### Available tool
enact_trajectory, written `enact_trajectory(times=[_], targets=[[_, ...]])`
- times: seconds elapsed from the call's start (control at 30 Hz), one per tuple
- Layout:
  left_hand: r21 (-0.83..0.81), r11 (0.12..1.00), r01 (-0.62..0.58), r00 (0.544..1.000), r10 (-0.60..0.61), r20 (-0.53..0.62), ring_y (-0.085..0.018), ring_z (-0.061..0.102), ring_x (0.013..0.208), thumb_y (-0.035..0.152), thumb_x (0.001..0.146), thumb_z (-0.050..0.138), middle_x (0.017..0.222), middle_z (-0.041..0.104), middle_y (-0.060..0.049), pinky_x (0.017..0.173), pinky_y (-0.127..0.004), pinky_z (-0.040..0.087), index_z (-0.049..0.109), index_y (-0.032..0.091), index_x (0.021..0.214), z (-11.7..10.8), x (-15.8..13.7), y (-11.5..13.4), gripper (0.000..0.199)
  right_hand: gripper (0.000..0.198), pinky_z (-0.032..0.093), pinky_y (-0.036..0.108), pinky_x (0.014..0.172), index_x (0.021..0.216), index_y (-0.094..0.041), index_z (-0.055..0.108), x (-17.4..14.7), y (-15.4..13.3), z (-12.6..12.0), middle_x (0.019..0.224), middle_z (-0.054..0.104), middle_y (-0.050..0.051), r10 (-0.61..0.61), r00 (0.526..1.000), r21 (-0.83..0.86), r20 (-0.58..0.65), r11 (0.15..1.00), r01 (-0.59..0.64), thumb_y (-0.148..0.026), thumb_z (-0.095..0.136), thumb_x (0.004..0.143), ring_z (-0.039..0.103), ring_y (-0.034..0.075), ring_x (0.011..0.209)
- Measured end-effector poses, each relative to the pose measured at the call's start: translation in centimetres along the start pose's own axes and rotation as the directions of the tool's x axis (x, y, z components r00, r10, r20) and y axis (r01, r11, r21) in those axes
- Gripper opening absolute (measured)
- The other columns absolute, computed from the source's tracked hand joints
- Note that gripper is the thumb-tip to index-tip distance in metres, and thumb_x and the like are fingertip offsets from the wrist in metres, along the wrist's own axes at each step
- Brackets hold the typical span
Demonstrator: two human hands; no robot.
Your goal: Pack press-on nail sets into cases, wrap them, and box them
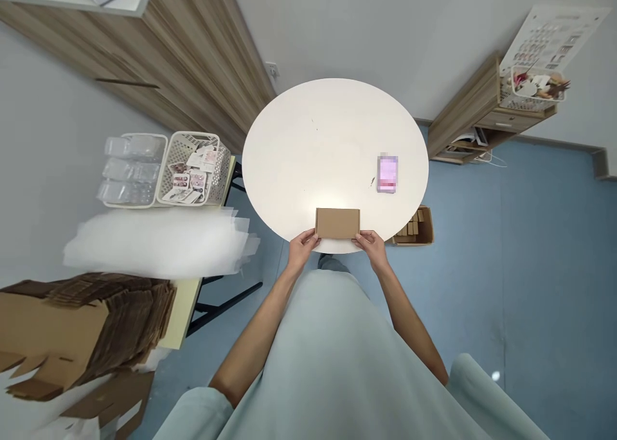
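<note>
A small brown cardboard box [337,223], its lid closed, is at the near edge of the round white table [332,132]. My left hand [303,246] grips its near left corner, thumb and fingers pressed to the cardboard. On the opposite side, my right hand [372,244] holds the near right corner in the same way. Further back on the tabletop, to the right, lies a pink and purple rectangular item [387,174], blurred out so its kind cannot be made out.
Left of the table, a side table [180,318] bears flattened cardboard boxes [110,331], a stack of translucent plastic bags [159,241] and white baskets [190,135] of packets. A carton [427,227] of small boxes stands on the floor at right, near a wooden cabinet [470,106].
</note>
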State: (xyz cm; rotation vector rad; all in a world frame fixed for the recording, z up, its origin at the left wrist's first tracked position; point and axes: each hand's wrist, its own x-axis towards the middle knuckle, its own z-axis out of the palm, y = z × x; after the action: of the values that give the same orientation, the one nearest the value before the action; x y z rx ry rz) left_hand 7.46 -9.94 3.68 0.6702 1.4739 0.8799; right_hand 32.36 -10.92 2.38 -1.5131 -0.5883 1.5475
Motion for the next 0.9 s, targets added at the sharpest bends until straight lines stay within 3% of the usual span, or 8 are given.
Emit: enact_trajectory(times=[0.2, 0.4, 0.57, 0.77, 0.9], targets=[[-0.037, 0.999, 0.009, 1.000, -0.008, 0.028, -0.032, 0.076, 0.118, 0.055, 0.083, 0.084, 0.129, 0.077, -0.016, 0.111, -0.054, 0.060, 0.075, 0.015, 0.124, 2.5, -5.3, -2.3, 0.058, 0.055, 0.062, 0.049, 0.103, 0.101, -0.022, 0.070, -4.4, -0.7, -4.4, 0.108, 0.080, 0.008, -0.031, 0.999, -0.053, -0.008, 0.998, 0.031, -0.059, 0.093, 0.069, 0.080, 0.024, 0.094], [-0.089, 0.994, 0.071, 0.984, -0.055, 0.170, -0.032, 0.075, 0.120, 0.054, 0.077, 0.088, 0.127, 0.078, -0.015, 0.112, -0.052, 0.059, 0.075, 0.017, 0.120, 7.5, -9.8, -5.4, 0.058, 0.053, 0.064, 0.049, 0.101, 0.104, -0.022, 0.071, -10.8, -0.4, -12.0, 0.109, 0.080, 0.010, -0.057, 0.993, -0.124, -0.103, 0.991, 0.044, -0.059, 0.091, 0.072, 0.080, 0.027, 0.098], [-0.066, 0.990, 0.121, 0.963, -0.101, 0.250, -0.032, 0.076, 0.116, 0.051, 0.072, 0.092, 0.125, 0.079, -0.014, 0.112, -0.054, 0.059, 0.076, 0.017, 0.113, 11.4, -12.5, -6.8, 0.056, 0.054, 0.063, 0.047, 0.103, 0.103, -0.022, 0.070, -14.3, 0.3, -17.9, 0.110, 0.080, 0.009, 0.003, 0.991, -0.093, -0.135, 0.996, -0.016, -0.059, 0.093, 0.070, 0.080, 0.026, 0.099], [0.022, 0.990, 0.142, 0.944, -0.142, 0.297, -0.031, 0.079, 0.108, 0.051, 0.072, 0.092, 0.121, 0.080, -0.014, 0.112, -0.055, 0.059, 0.075, 0.018, 0.112, 16.5, -12.5, -7.2, 0.055, 0.053, 0.065, 0.043, 0.095, 0.097, -0.022, 0.069, -14.3, 0.2, -23.4, 0.101, 0.081, 0.008, 0.094, 0.989, -0.023, -0.117, 0.995, -0.097, -0.060, 0.093, 0.070, 0.081, 0.027, 0.098], [0.113, 0.982, 0.153, 0.928, -0.182, 0.324, -0.030, 0.079, 0.107, 0.053, 0.073, 0.089, 0.120, 0.080, -0.013, 0.110, -0.054, 0.059, 0.074, 0.018, 0.113, 22.3, -10.0, -8.2, 0.054, 0.057, 0.064, 0.042, 0.090, 0.093, -0.021, 0.070, -12.3, -0.8, -28.2, 0.096, 0.080, 0.008, 0.133, 0.979, -0.038, -0.152, 0.989, -0.140, -0.063, 0.095, 0.064, 0.080, 0.027, 0.094]])
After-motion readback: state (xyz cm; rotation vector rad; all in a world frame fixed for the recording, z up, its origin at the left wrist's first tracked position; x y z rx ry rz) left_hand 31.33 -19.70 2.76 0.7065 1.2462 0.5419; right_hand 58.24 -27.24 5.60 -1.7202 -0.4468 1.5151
